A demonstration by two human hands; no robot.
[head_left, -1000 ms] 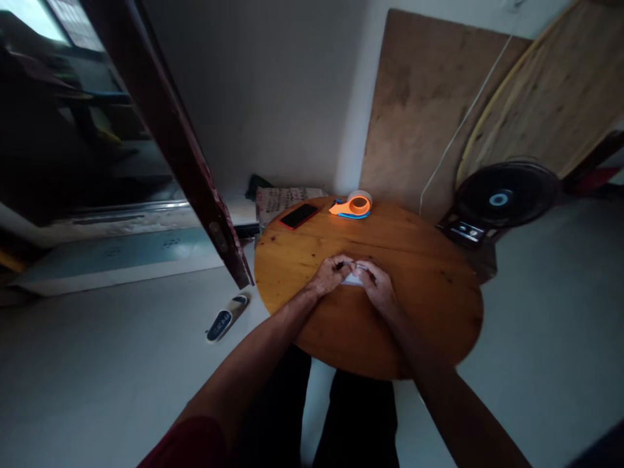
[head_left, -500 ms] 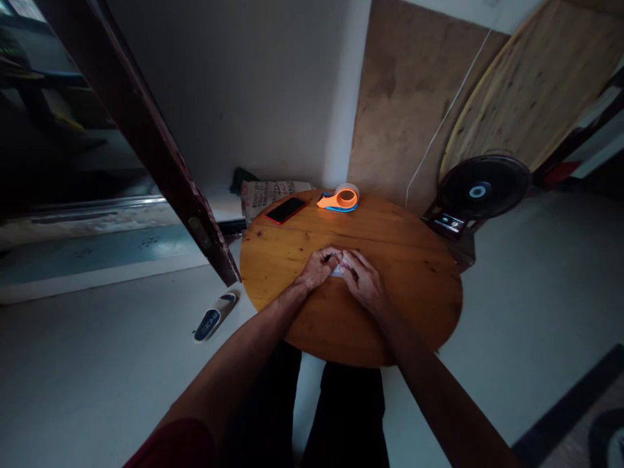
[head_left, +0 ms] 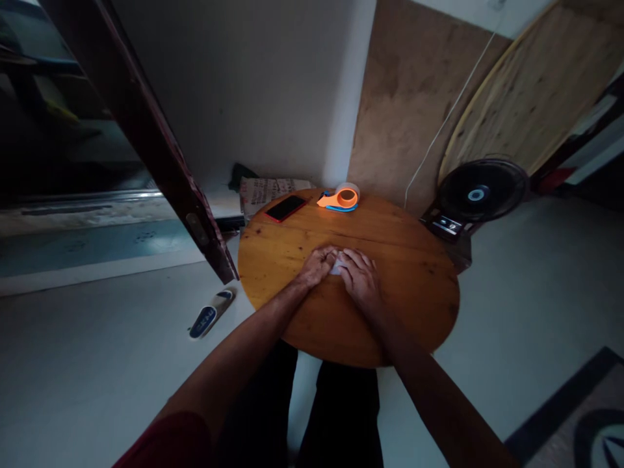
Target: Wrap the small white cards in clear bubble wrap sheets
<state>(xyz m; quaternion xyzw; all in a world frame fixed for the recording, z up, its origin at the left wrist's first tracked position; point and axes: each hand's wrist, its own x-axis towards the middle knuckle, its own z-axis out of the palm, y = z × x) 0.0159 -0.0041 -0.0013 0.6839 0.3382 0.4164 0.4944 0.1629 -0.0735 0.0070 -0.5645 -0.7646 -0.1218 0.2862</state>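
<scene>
White piece lies between left hand and right hand.

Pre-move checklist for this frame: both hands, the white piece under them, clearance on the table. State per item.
1. Both hands in view: ok. The left hand and right hand meet near the middle of the round table.
2. Contact with the white piece: ok. Both hands touch it, and the right hand's fingers lie flat over it.
3. Left hand's grip: cannot tell. Its curled fingers hide it.
4. What the white piece is: cannot tell. It is mostly covered and the light is dim.
5. Clearance: ok. The phone and tape dispenser sit apart from the hands at the far edge.
</scene>
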